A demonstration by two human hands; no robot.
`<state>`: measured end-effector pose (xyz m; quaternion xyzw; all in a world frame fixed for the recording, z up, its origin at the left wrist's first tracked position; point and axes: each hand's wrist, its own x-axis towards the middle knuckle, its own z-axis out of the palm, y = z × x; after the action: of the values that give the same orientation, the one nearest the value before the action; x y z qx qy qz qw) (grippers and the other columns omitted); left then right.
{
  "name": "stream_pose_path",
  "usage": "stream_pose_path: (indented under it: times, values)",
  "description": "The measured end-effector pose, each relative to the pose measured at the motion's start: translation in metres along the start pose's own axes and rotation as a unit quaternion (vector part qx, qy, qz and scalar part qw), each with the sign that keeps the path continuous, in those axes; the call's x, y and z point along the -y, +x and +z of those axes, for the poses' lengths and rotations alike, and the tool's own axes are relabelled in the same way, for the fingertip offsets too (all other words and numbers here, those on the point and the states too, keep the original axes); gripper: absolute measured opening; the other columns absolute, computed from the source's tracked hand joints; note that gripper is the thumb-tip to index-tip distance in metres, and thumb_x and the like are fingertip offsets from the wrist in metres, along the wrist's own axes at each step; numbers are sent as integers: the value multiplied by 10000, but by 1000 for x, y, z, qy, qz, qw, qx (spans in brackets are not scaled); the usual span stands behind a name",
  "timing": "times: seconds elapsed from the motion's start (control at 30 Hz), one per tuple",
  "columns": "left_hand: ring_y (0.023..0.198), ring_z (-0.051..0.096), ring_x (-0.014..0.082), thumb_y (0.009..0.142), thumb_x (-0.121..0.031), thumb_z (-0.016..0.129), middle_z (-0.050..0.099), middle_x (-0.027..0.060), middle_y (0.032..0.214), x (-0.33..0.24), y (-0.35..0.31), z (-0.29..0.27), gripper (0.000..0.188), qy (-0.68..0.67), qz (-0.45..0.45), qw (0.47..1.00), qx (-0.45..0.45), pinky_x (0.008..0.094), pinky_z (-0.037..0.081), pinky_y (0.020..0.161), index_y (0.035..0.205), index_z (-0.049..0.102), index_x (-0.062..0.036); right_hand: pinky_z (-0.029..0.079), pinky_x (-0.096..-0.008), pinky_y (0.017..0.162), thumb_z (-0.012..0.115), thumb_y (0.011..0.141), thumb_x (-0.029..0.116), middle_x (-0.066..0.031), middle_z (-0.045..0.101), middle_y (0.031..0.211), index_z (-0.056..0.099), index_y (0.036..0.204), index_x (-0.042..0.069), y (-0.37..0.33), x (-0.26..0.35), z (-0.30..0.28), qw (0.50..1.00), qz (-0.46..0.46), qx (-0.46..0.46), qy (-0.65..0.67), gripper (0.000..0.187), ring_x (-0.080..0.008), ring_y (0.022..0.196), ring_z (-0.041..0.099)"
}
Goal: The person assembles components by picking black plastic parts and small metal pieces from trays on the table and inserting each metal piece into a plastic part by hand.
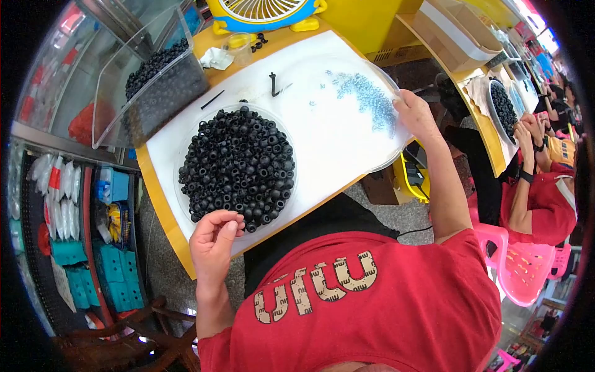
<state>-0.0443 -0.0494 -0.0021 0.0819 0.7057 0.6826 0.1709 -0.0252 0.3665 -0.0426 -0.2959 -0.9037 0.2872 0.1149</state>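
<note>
On the white mat (322, 142) | 2 clear dishes | left hand (214, 239) | right hand (414, 111)

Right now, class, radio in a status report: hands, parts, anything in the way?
Left hand pinched at edge of black ring pile. Right hand on clear tray by small silver parts. Nothing between hands and piles.

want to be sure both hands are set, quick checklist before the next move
1. Left hand at the near rim of the clear tray of black ring parts: ok.
2. A part pinched in the left fingers: cannot tell.
3. Right hand on the edge of the second clear tray: ok.
4. Small bluish metal pieces within right hand's reach: ok.
5. Black parts heaped inside the tray, none spilled: ok.
</note>
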Motion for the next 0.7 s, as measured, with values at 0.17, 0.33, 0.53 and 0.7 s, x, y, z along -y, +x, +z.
stream_pose_path:
  times: [0.17, 0.33, 0.53, 0.7]
  values:
    - [729, 549, 99, 810, -27, 499, 585, 61, 839, 2, -2, -1, 118, 5, 3, 1000, 1, 219, 462, 659, 914, 546, 2, 419, -387, 756, 541, 749, 230, -175, 554, 908, 569, 923, 31, -17, 41, -15, 982, -106, -48, -151, 266, -334, 877, 531]
    - [728, 549, 100, 811, -28, 498, 584, 61, 838, 2, -2, -2, 116, 7, 1, 1000, 0, 222, 465, 659, 913, 545, 0, 424, -377, 740, 571, 710, 141, -162, 528, 868, 579, 846, 24, -20, 33, -18, 971, -188, -13, -146, 179, -322, 849, 514]
    - [723, 552, 102, 809, -23, 496, 586, 65, 836, 2, -3, -1, 118, 12, 0, 1000, -4, 225, 468, 657, 914, 545, 2, 434, -382, 716, 537, 684, 106, -165, 552, 863, 579, 799, 35, -31, 39, -14, 911, -321, -159, -204, 142, -326, 810, 535]
    - [730, 554, 105, 805, -14, 496, 585, 67, 834, 1, -1, -2, 120, 7, -1, 1000, -7, 225, 468, 658, 912, 545, 4, 441, -398, 667, 497, 702, 109, -159, 578, 736, 569, 749, 30, -43, 58, -4, 946, -205, 127, -218, 117, -320, 718, 561]
